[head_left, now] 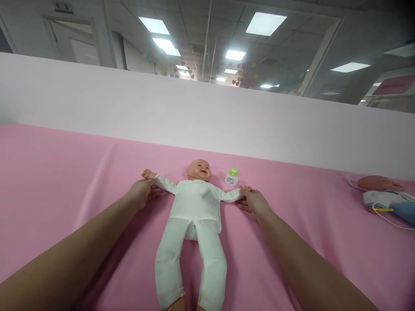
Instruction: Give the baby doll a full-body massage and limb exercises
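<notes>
On its back on the pink sheet lies a baby doll (196,201) with a white cloth body and plastic head, arms spread wide to both sides. My left hand (142,192) holds the doll's arm on the left near the wrist, thumb on top and fingers underneath. The doll's other arm is held the same way, close to its small hand, by my right hand (254,203). A small clear bottle (231,178) with a green cap stands beside the doll's head, just beyond my right hand. The doll's feet are cut off by the lower frame edge.
A second doll (391,198) in white and blue, with a thin white tube and a yellow piece, lies at the far right. The pink sheet (97,172) covers the surface. A low white wall (194,112) runs along the back, with glass above it.
</notes>
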### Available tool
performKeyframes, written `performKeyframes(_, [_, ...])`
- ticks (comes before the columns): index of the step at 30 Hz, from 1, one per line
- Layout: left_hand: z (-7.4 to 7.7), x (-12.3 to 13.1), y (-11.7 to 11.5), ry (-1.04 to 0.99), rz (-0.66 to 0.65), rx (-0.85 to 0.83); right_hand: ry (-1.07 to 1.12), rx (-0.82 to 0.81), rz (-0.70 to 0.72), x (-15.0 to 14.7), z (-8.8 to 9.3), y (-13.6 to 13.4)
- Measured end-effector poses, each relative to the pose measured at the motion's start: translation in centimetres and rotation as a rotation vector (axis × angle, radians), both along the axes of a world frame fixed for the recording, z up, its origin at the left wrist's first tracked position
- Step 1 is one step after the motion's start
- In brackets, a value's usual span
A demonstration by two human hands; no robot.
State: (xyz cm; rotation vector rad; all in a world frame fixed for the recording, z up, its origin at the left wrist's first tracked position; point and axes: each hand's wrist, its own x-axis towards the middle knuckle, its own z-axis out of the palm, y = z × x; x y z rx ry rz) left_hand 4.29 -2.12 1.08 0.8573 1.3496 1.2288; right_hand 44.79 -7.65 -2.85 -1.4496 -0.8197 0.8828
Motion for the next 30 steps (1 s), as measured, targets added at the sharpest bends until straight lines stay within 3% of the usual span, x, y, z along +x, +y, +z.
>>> performKeyframes(4, [0.1, 0.2, -0.4, -0.004, -0.051, 0.062, 0.063, -0.082, 0.029, -0.4, 0.4, -0.4])
performKeyframes(8, [0.4, 0.4, -1.2, 0.117, -0.094, 0.185, 0.032, 0.055, 0.032, -1.6, 1.4, -1.3])
performKeyframes(11, [0.8, 0.9, -2.2, 0.348, -0.129, 0.319, -0.181, 0.173, 0.071, -3.1, 2.4, -2.5])
performKeyframes(14, [1.3, 1.8, -3.5, 0.65, -0.19, 0.472, -0.495, 0.319, 0.199, -4.9, 3.4, -4.2])
performKeyframes(20, [1.5, 3.3, -5.4, 1.165, -0.458, 0.916, -1.044, 0.546, 0.447, -7.2, 4.0, -6.1])
performKeyframes(25, [1.6, 3.5, -5.7, 1.374, -0.526, 1.193, -1.236, 0.618, 0.493, -7.7, 3.5, -5.7])
performKeyframes(30, [2.3, 4.0, -6.3, 1.454, -0.596, 1.183, -1.328, 0.636, 0.503, -8.2, 3.2, -5.6])
